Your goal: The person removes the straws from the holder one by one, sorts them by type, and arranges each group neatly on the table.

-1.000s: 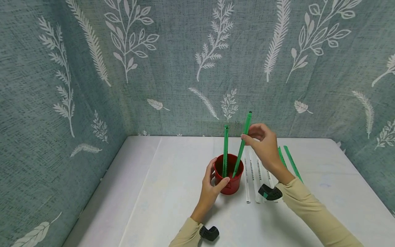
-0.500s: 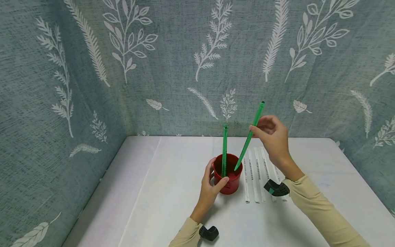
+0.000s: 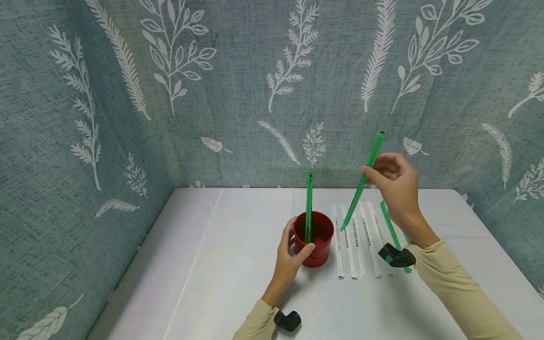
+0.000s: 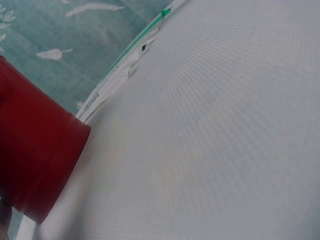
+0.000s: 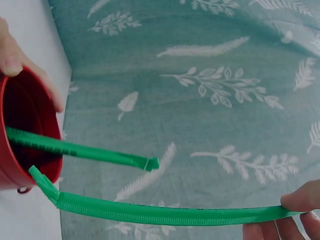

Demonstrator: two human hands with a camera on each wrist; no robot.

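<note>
Two leaf-print teal curtain walls (image 3: 238,94) enclose white table (image 3: 221,264).

You have one red cup (image 3: 315,245) on the table. Green sticks: three counted, one standing in the cup (image 3: 309,208), one in your right hand (image 3: 362,184), one lying flat (image 3: 388,225). White wrapped sticks (image 3: 354,241) in a row: about five; exact count unclear. Black wrist cameras (image 3: 397,256): two.
</note>
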